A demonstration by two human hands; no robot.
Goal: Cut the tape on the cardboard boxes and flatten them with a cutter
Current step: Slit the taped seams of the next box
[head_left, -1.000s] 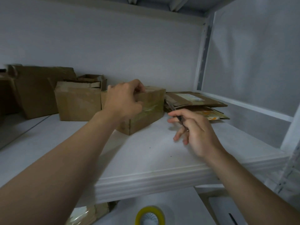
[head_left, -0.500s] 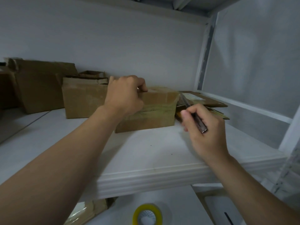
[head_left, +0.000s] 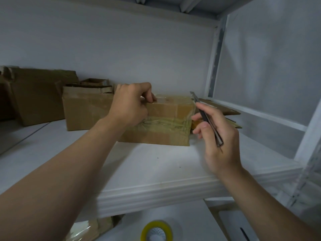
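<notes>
A small taped cardboard box [head_left: 166,122] stands on the white shelf [head_left: 156,164], wrapped with a band of clear tape along its front. My left hand [head_left: 129,106] grips its upper left edge, fingers curled over the top. My right hand [head_left: 217,136] holds a slim metal cutter [head_left: 205,115] just right of the box, its blade pointing up past the box's top right corner. The blade tip stands close to that corner; whether it touches is unclear.
More cardboard boxes [head_left: 86,106] and a larger one [head_left: 40,94] stand at the back left. Flattened cardboard [head_left: 218,108] lies behind my right hand. A yellow tape roll [head_left: 156,232] lies below the shelf edge. A white post [head_left: 215,54] bounds the right side.
My left hand has turned the box so its long front faces me. My right hand has taken up the cutter and raised it beside the box's right end.
</notes>
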